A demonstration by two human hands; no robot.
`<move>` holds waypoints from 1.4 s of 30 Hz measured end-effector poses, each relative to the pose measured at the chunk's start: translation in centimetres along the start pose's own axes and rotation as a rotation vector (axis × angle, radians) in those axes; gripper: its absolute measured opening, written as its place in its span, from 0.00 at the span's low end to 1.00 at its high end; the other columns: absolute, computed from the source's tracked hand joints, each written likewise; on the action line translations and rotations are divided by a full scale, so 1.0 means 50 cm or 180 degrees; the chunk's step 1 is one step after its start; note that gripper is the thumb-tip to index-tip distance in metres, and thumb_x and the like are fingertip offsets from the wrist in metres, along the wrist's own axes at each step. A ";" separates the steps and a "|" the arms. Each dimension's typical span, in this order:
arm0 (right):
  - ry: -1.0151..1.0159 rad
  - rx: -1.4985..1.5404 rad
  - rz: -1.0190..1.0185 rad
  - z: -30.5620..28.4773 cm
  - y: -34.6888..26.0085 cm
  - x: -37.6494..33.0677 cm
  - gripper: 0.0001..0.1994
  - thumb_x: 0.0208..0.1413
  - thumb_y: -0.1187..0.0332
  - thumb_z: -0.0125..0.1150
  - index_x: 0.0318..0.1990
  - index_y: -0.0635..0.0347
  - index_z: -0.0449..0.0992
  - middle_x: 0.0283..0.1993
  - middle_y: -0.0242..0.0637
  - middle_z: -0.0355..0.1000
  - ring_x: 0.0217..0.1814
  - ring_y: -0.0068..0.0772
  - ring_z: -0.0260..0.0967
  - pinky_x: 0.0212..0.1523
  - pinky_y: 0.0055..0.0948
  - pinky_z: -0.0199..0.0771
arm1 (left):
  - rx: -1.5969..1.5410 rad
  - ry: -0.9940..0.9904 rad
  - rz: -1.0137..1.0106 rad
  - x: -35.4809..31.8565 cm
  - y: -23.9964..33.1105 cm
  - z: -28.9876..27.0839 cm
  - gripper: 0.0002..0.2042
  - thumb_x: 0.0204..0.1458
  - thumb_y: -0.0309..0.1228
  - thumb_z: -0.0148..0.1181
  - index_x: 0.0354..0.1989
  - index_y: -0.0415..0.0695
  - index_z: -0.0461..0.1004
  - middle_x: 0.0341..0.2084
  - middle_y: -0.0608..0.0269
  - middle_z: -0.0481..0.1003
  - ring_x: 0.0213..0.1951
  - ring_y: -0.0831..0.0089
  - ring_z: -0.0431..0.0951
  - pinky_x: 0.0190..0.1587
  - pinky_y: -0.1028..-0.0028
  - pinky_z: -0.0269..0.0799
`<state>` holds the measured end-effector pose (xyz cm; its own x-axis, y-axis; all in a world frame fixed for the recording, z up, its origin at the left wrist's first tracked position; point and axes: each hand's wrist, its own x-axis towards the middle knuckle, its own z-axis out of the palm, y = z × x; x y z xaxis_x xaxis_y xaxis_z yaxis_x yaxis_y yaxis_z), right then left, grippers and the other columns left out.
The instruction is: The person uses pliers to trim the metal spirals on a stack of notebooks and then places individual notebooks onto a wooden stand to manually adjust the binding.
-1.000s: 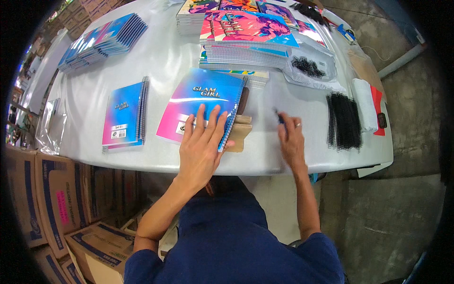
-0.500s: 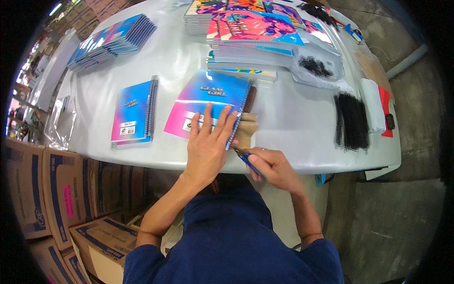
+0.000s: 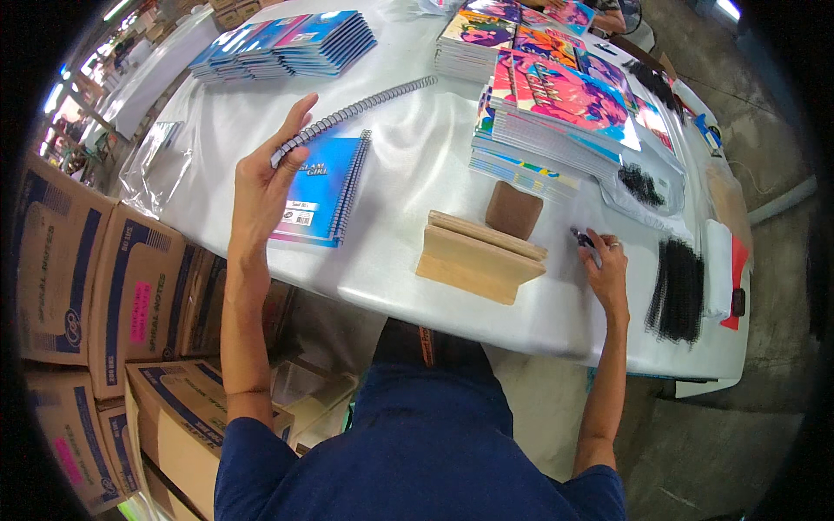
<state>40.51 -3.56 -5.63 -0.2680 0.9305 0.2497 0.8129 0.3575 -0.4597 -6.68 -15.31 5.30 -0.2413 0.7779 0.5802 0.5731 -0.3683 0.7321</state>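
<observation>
My left hand (image 3: 265, 187) is raised over the table's left part, its thumb and fingers gripping a spiral notebook by one end of its metal coil (image 3: 356, 108). The notebook is turned edge-on, so its covers do not show. Beneath that hand lies a blue and pink spiral notebook (image 3: 326, 187), partly covered by the hand. At the right, my right hand (image 3: 608, 265) is low over the tabletop with its fingers closed on a small dark-tipped pair of pliers (image 3: 581, 236). Between the hands stands a grooved wooden block (image 3: 478, 260), with a brown block (image 3: 514, 209) behind it.
Blue notebooks (image 3: 287, 43) are stacked at the far left, and colourful notebooks (image 3: 565, 95) at the back. Black coils (image 3: 676, 291) lie at the right, near a white roll (image 3: 717, 269). Cardboard boxes (image 3: 148, 295) stand left of the table. Another person's arm (image 3: 604, 17) shows at the far edge.
My left hand has lifted the notebook off the wooden block and carried it left, turning it edge-on. My right hand has moved right with the pliers, away from the coil. The view has shifted.
</observation>
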 end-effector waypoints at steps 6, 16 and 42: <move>0.0600 0.2045 -0.0867 0.055 -0.270 0.084 0.45 0.43 0.66 0.74 0.68 0.59 0.54 0.69 0.45 0.52 0.70 0.44 0.51 0.65 0.42 0.59 | -0.1696 -0.0041 -0.0046 0.037 -0.064 -0.010 0.42 0.49 0.57 0.59 0.65 0.36 0.61 0.64 0.53 0.62 0.64 0.62 0.63 0.60 0.67 0.67; 0.0275 0.2724 -0.2232 0.174 -0.575 0.110 0.19 0.50 0.78 0.62 0.52 0.59 0.76 0.44 0.41 0.78 0.44 0.37 0.77 0.45 0.30 0.76 | -0.2392 -0.0143 -0.0635 0.065 -0.222 -0.067 0.43 0.53 0.57 0.56 0.72 0.50 0.45 0.70 0.54 0.50 0.64 0.57 0.61 0.64 0.58 0.60; 0.0380 0.0947 0.0777 -0.180 -0.062 0.399 0.17 0.41 0.59 0.76 0.26 0.62 0.76 0.27 0.34 0.73 0.26 0.24 0.70 0.27 0.24 0.70 | 0.1714 -0.0320 -0.0097 0.049 -0.316 0.054 0.36 0.51 0.33 0.63 0.69 0.59 0.54 0.70 0.46 0.48 0.69 0.37 0.43 0.65 0.40 0.45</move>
<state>37.28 13.16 8.43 -0.0093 0.9814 0.1918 0.6554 0.1508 -0.7401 -14.21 -6.20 -5.82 -0.2032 0.8387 0.5052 0.8932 -0.0526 0.4466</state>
